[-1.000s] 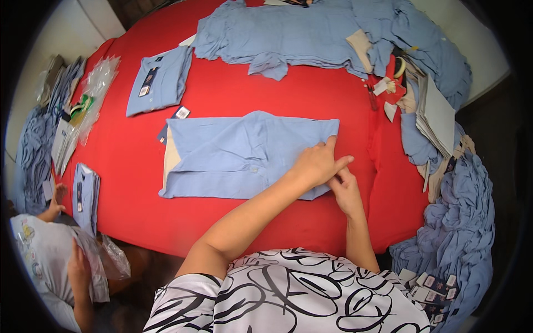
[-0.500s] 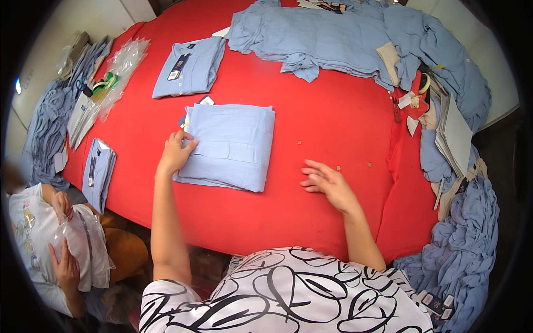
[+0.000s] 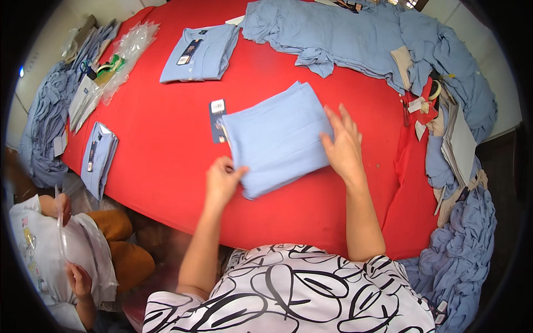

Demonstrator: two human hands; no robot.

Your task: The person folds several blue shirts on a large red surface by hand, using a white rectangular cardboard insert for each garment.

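A folded light-blue shirt (image 3: 277, 136) lies back side up and turned at an angle in the middle of the red table (image 3: 166, 150), with a dark hang tag (image 3: 217, 119) sticking out at its left edge. My left hand (image 3: 221, 182) pinches the shirt's near left corner. The fingers of my right hand (image 3: 342, 145) are spread flat against the shirt's right edge.
Another folded blue shirt (image 3: 201, 53) lies at the back left, a third (image 3: 98, 158) near the left edge. A heap of unfolded blue shirts (image 3: 355, 39) fills the back and right side. Clear plastic bags (image 3: 123, 61) lie left. A seated person (image 3: 55, 255) handles a bag below left.
The shirt has been turned over and rotated; its tag now sticks out at the left. My left hand slid to its near corner and my right hand came onto its right edge.
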